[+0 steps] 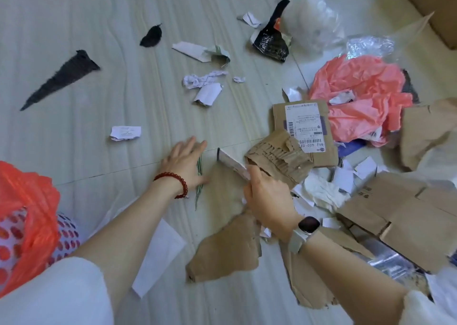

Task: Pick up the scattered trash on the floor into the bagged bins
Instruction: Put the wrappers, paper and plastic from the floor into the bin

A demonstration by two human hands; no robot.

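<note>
A bagged bin (pixel 27 215) with an orange liner is sitting at the far left. The left hand (pixel 186 162) is lying flat on the floor with fingers spread, holding nothing. The right hand (pixel 268 198) is gripping torn brown cardboard (pixel 277 158), with scattered paper scraps (pixel 204 78) lying beyond.

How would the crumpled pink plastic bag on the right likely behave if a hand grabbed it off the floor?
The pink plastic bag looks thin and heavily wrinkled, so it would probably be floppy and light. A white paper scrap lies on its folds and would likely slide off when it is lifted. It seems unlikely to roll or break.
</note>
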